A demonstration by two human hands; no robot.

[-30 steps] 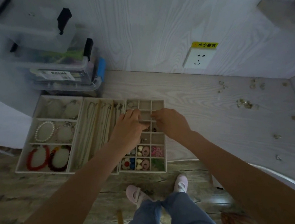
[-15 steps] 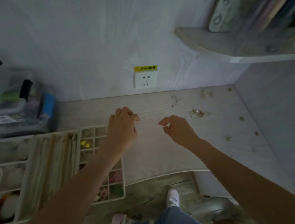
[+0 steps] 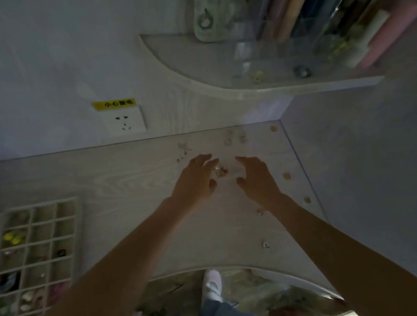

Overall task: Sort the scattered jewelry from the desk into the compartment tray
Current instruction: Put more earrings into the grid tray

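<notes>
Both hands hover over the pale wooden desk (image 3: 130, 172), on either side of a small cluster of jewelry (image 3: 220, 171). My left hand (image 3: 194, 183) has its fingers spread and relaxed, fingertips close to the cluster. My right hand (image 3: 255, 177) is also open, with finger and thumb apart just right of it. Neither hand holds anything that I can see. The compartment tray (image 3: 78, 226) lies at the far left, several cells holding small colourful pieces. More scattered pieces (image 3: 227, 141) lie toward the back wall and along the right edge (image 3: 286, 175).
A wall socket (image 3: 124, 121) with a yellow label sits on the back wall. A curved shelf (image 3: 192, 75) with a clear organiser and books hangs above the desk's right part. A side wall closes the desk on the right. Small pieces (image 3: 265, 244) lie near the front edge.
Both hands left the tray and moved right across the desk to the jewelry cluster. The view swung right, so the tray now sits at the left edge.
</notes>
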